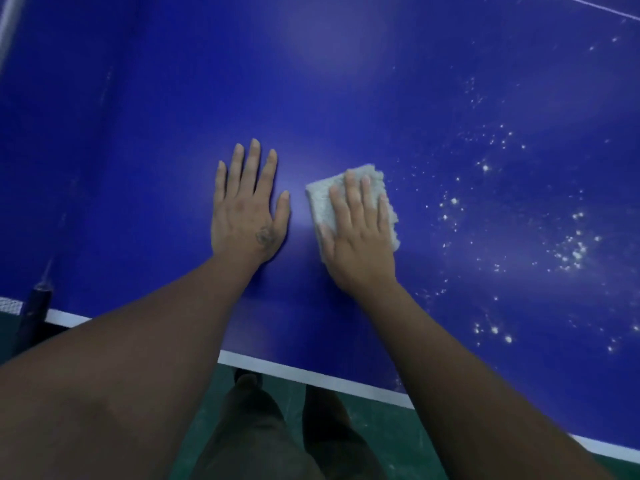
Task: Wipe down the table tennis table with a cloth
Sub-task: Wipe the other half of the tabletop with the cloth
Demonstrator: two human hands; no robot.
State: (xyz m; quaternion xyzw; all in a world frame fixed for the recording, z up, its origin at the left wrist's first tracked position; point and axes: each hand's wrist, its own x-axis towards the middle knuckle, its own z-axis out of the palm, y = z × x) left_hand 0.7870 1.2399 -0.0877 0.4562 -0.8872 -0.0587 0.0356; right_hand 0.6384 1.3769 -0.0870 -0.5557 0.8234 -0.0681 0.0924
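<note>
Edge: white border [322, 377] is running along the near side; table [138, 133] is stretching ahead.
Cloth [320, 199]: right hand [360, 230] is pressing it, fingers straight.
Left hand [247, 209]: lying spread alongside.

We see a green floor [367, 434] along the near side, dull and marked with faint pale scuffs. Above it spreads the blue table [138, 133], bordered on its near edge by a white line [346, 380]. At the near left a dark post [36, 303] stands against that edge, with a scrap of grey net [7, 304] just left of it. A thin white stripe [595, 5] crosses the far right corner. The light is dim, and a soft pale sheen [332, 39] lies on the far middle.
</note>
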